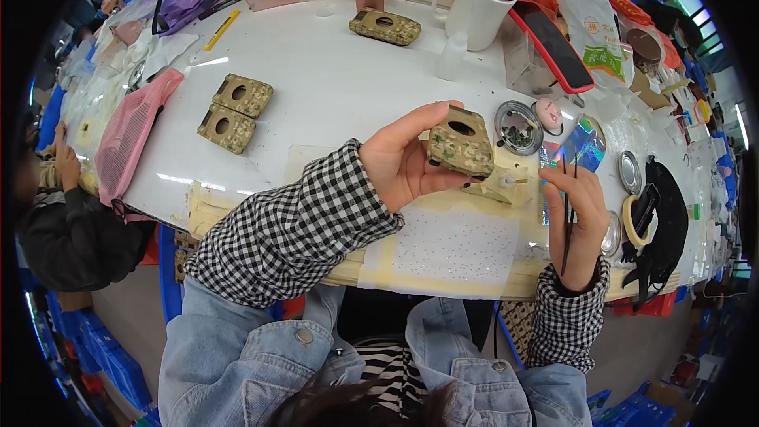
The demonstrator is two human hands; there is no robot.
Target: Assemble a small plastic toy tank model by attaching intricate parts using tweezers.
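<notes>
My left hand (402, 160) is closed around a camouflage-patterned toy tank hull (474, 152) with an oval hole in its top, held tilted above the table. To its right, my right hand (583, 204) grips a pair of dark tweezers (567, 239), their tips pointing away from me, apart from the hull. Just beyond, a round metal tin (519, 128) contains small dark green pieces. Under my hands lies a white sheet (443, 249) dotted with tiny specks. Two similar hulls (235, 115) stand together on the left, and another hull (385, 27) sits at the back.
At the back right are a white mug (482, 8) and a red-cased phone (553, 46). A pink mesh pouch (136, 138) and a yellow cutter knife (222, 30) lie left. A tape roll (635, 221) and black cloth (664, 221) are right. Someone in dark clothes (79, 233) sits at left.
</notes>
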